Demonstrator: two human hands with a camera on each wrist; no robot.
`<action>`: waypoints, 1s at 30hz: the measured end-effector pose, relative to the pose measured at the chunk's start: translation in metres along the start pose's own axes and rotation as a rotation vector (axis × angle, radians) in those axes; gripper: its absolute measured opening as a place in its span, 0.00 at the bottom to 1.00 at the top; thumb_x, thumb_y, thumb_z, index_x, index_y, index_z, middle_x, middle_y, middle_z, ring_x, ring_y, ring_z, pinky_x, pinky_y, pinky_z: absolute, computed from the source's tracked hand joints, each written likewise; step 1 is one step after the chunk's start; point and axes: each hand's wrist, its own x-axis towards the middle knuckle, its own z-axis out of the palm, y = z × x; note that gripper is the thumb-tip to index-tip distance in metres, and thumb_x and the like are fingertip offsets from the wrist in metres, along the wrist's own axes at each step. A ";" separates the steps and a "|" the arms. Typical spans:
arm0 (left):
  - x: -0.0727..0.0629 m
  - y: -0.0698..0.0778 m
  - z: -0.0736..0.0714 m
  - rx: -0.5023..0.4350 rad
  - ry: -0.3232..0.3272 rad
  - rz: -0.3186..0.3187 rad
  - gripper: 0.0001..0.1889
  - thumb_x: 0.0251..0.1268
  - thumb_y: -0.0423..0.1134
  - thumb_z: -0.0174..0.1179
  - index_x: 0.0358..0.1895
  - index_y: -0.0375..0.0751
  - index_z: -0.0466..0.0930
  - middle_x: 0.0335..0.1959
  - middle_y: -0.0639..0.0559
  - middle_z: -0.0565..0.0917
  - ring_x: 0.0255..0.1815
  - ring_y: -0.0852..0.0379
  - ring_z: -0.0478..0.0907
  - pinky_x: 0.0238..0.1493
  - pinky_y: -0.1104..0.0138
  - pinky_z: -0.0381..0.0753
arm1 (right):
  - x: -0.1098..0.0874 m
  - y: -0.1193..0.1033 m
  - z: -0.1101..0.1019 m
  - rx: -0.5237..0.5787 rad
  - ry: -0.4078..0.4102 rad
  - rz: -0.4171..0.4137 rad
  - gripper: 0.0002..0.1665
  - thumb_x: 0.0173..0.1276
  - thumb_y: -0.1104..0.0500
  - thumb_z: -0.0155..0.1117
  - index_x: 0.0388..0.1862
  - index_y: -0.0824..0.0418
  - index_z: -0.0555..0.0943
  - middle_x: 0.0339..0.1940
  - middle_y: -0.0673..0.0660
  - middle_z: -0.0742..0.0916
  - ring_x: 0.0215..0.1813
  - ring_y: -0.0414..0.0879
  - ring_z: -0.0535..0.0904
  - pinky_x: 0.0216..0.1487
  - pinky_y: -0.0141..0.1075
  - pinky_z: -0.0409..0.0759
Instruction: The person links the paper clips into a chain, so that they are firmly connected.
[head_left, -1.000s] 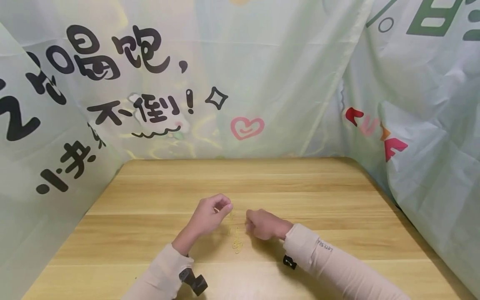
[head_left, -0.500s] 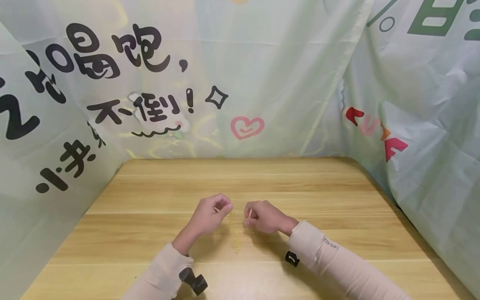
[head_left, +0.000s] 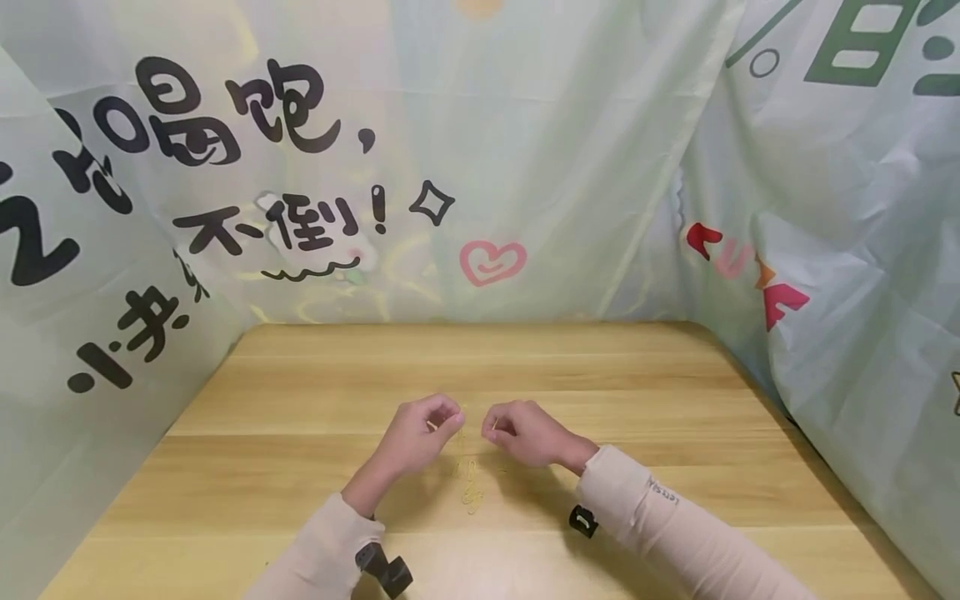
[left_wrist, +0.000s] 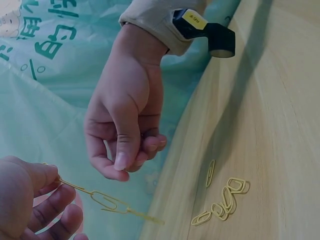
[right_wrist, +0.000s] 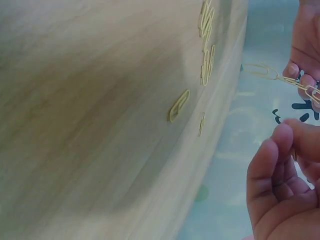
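Observation:
My left hand [head_left: 422, 433] pinches the end of a short chain of yellow paper clips [left_wrist: 104, 199], which hangs from its fingertips above the table. Facing it across a small gap, my right hand [head_left: 531, 433] holds a single paper clip [right_wrist: 295, 155] between thumb and forefinger, mostly hidden by the fingers. The chain and the right hand's clip are apart. Beneath the hands, several loose paper clips [left_wrist: 229, 200] lie in an overlapping cluster on the wood, and another paper clip [right_wrist: 179, 105] lies separately.
The wooden table [head_left: 300, 383] runs back to a printed cloth [head_left: 562, 167] that hangs behind it and along both sides. A black wrist camera [head_left: 384, 570] is strapped to the left sleeve, and another black camera [head_left: 582, 521] sits under the right cuff.
My right hand has risen from near the tabletop with a paper clip and turned, coming closer to the left hand. The left hand keeps its pinch on the chain. The head view has tilted slightly.

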 end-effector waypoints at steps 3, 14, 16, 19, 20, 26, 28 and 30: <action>0.000 0.000 0.000 -0.002 0.005 -0.008 0.04 0.69 0.37 0.58 0.37 0.42 0.81 0.31 0.56 0.82 0.33 0.59 0.78 0.37 0.64 0.79 | 0.000 -0.001 -0.001 -0.004 0.028 -0.011 0.02 0.69 0.65 0.62 0.35 0.62 0.80 0.21 0.54 0.82 0.20 0.36 0.71 0.24 0.31 0.74; 0.003 0.003 -0.002 0.001 0.006 -0.003 0.04 0.68 0.37 0.59 0.37 0.42 0.81 0.31 0.56 0.83 0.32 0.59 0.78 0.38 0.63 0.79 | 0.002 -0.003 -0.009 0.050 0.072 -0.027 0.02 0.68 0.64 0.63 0.35 0.62 0.80 0.30 0.52 0.86 0.33 0.52 0.83 0.32 0.33 0.80; 0.002 0.003 -0.002 0.000 0.004 -0.004 0.04 0.68 0.36 0.59 0.37 0.41 0.81 0.31 0.56 0.82 0.32 0.59 0.78 0.38 0.63 0.79 | 0.002 -0.002 -0.009 0.081 0.075 -0.022 0.01 0.68 0.65 0.62 0.36 0.63 0.80 0.31 0.56 0.86 0.33 0.56 0.83 0.32 0.35 0.81; 0.002 0.002 -0.001 -0.001 0.001 -0.003 0.04 0.68 0.37 0.58 0.37 0.41 0.81 0.31 0.56 0.82 0.32 0.59 0.78 0.38 0.64 0.79 | 0.002 -0.002 -0.009 0.107 0.077 -0.003 0.03 0.68 0.67 0.61 0.39 0.64 0.80 0.33 0.61 0.86 0.34 0.55 0.83 0.33 0.36 0.82; 0.002 0.001 -0.001 -0.002 0.001 -0.002 0.04 0.69 0.37 0.58 0.37 0.41 0.81 0.31 0.56 0.83 0.32 0.59 0.78 0.38 0.64 0.79 | 0.002 -0.003 -0.010 0.108 0.077 0.001 0.04 0.68 0.68 0.61 0.40 0.63 0.80 0.33 0.61 0.86 0.34 0.54 0.83 0.34 0.36 0.82; -0.001 0.000 0.000 0.001 -0.003 -0.009 0.04 0.69 0.37 0.58 0.37 0.41 0.81 0.31 0.56 0.83 0.33 0.59 0.78 0.38 0.64 0.80 | 0.000 -0.006 -0.011 0.123 0.063 0.005 0.10 0.66 0.71 0.63 0.46 0.65 0.81 0.35 0.59 0.85 0.35 0.47 0.81 0.36 0.33 0.81; -0.001 0.000 0.000 0.001 -0.008 -0.009 0.04 0.69 0.37 0.58 0.37 0.41 0.81 0.31 0.56 0.83 0.33 0.59 0.78 0.39 0.63 0.80 | 0.000 -0.006 -0.011 0.134 0.055 0.001 0.11 0.66 0.71 0.63 0.47 0.66 0.81 0.35 0.59 0.85 0.36 0.49 0.82 0.37 0.33 0.81; -0.001 0.000 0.001 -0.001 -0.014 -0.007 0.04 0.69 0.37 0.58 0.37 0.41 0.81 0.31 0.56 0.83 0.33 0.59 0.78 0.39 0.63 0.80 | -0.001 -0.006 -0.011 0.133 0.052 -0.005 0.10 0.67 0.70 0.63 0.47 0.67 0.81 0.35 0.60 0.85 0.36 0.52 0.82 0.36 0.33 0.81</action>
